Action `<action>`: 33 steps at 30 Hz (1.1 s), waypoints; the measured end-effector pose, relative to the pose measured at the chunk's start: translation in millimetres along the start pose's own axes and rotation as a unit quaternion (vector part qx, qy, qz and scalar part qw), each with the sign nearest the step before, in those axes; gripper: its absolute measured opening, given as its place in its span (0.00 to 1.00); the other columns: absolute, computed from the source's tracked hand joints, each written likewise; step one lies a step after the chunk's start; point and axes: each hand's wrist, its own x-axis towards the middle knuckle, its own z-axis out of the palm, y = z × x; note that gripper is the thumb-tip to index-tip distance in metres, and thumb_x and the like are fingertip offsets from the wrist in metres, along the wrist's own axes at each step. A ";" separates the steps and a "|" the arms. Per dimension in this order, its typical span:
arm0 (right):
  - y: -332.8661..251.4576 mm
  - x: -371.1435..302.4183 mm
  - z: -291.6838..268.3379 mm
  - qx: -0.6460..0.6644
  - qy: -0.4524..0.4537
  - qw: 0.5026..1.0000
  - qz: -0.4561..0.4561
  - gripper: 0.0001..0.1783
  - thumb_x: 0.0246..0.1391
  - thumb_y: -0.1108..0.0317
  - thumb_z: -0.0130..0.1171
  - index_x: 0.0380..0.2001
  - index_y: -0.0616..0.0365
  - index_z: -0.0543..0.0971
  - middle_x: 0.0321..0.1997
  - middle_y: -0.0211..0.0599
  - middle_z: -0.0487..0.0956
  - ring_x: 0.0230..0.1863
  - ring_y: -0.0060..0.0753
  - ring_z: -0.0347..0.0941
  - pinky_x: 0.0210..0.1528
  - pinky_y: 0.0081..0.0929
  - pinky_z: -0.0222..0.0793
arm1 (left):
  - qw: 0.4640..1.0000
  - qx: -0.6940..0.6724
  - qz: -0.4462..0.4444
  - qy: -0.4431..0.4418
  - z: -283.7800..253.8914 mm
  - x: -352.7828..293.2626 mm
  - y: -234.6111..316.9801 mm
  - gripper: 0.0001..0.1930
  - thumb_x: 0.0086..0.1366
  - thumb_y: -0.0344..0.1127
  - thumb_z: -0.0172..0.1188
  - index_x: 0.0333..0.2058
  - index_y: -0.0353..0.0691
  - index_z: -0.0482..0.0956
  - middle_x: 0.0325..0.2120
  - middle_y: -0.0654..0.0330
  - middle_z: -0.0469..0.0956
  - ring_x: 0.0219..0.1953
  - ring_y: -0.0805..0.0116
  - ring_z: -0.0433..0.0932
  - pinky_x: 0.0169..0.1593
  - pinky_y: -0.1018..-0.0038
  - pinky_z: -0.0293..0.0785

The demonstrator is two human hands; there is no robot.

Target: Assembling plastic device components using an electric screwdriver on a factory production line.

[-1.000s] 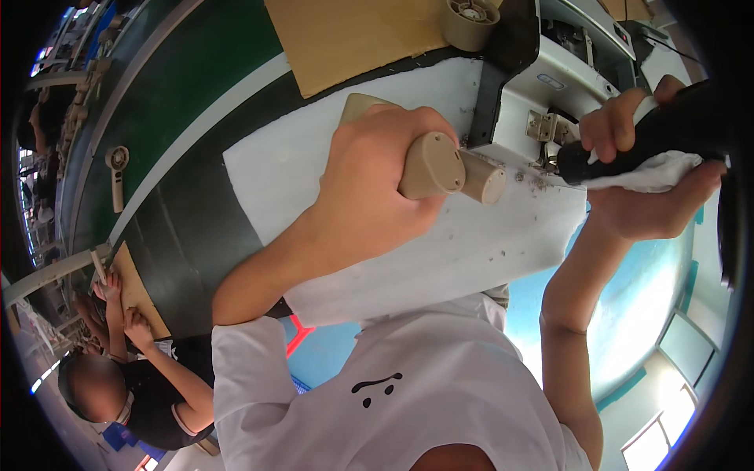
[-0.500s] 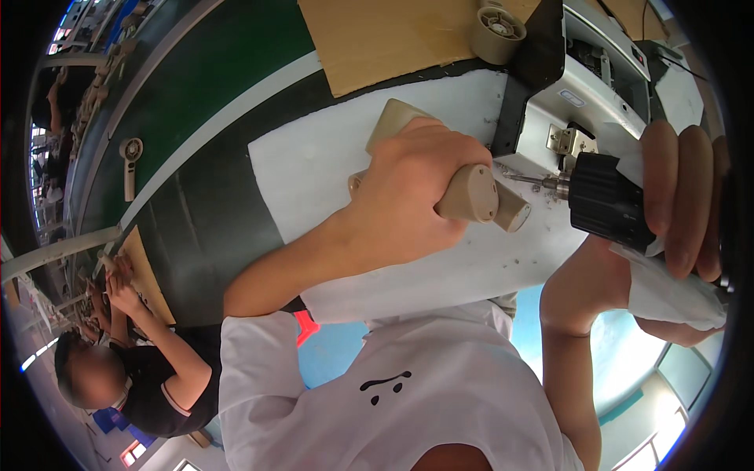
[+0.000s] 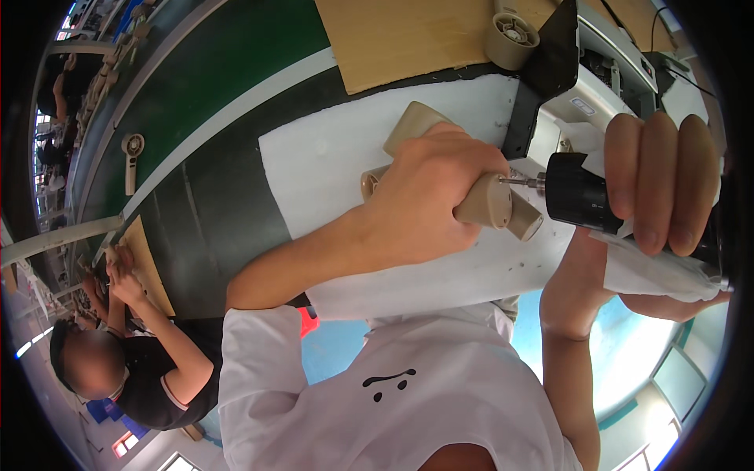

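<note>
My left hand (image 3: 436, 196) is wrapped around a beige handheld fan, whose rounded handle end (image 3: 485, 202) pokes out to the right of my fist. Just below it, a second beige handle end (image 3: 526, 218) shows. To the left of my fist part of a fan head (image 3: 371, 182) is visible, and beyond my knuckles a flat beige piece (image 3: 415, 125); how these join is hidden by my hand. My right hand (image 3: 664, 184) grips a black electric screwdriver (image 3: 580, 188) partly wrapped in white material. Its thin bit points left and reaches the upper handle end.
A silver-and-black machine (image 3: 585, 106) stands at the back right. Another beige fan (image 3: 514, 41) is beside it, near brown cardboard (image 3: 408, 47). White sheeting (image 3: 314, 157) with small screws covers the bench. Left lies a fan (image 3: 132, 161) on a green conveyor (image 3: 236, 67); a co-worker (image 3: 157, 345) sits nearby.
The screwdriver has moved left, and its bit now meets the upper handle end. My left hand and the fan have shifted slightly right in the picture.
</note>
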 end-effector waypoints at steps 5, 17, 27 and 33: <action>-17.8 -6.6 1.0 -0.058 0.027 0.998 -0.004 0.26 0.51 0.38 0.61 0.37 0.47 0.68 0.26 0.19 0.67 0.31 0.17 0.62 0.41 0.14 0.60 | 1.000 -0.021 0.000 -0.010 3.7 6.5 6.1 0.15 0.39 0.21 0.62 0.31 0.37 0.78 0.26 0.52 0.79 0.31 0.48 0.75 0.40 0.62 0.72; -56.9 -47.1 -8.4 -0.234 0.202 0.951 -0.005 0.46 0.57 0.29 0.37 0.60 0.61 0.62 0.29 0.36 0.66 0.26 0.27 0.59 0.35 0.30 0.57 | 1.000 0.001 0.028 -0.007 0.8 9.2 2.4 0.15 0.38 0.19 0.64 0.30 0.39 0.79 0.25 0.59 0.79 0.27 0.59 0.77 0.38 0.70 0.73; -52.0 -54.3 -22.0 -0.207 0.217 0.953 0.029 0.44 0.52 0.28 0.41 0.56 0.56 0.62 0.29 0.36 0.66 0.26 0.27 0.60 0.35 0.30 0.58 | 1.000 0.004 0.007 -0.010 4.2 12.8 -2.2 0.15 0.39 0.19 0.64 0.29 0.40 0.79 0.25 0.60 0.80 0.28 0.60 0.78 0.36 0.71 0.74; -44.9 -57.4 -39.8 -0.215 0.273 0.937 0.040 0.40 0.52 0.31 0.43 0.53 0.55 0.64 0.29 0.35 0.66 0.26 0.26 0.60 0.36 0.29 0.57 | 0.999 0.010 -0.013 -0.031 3.7 18.4 -8.5 0.15 0.39 0.19 0.64 0.29 0.40 0.79 0.26 0.61 0.80 0.28 0.61 0.77 0.35 0.72 0.73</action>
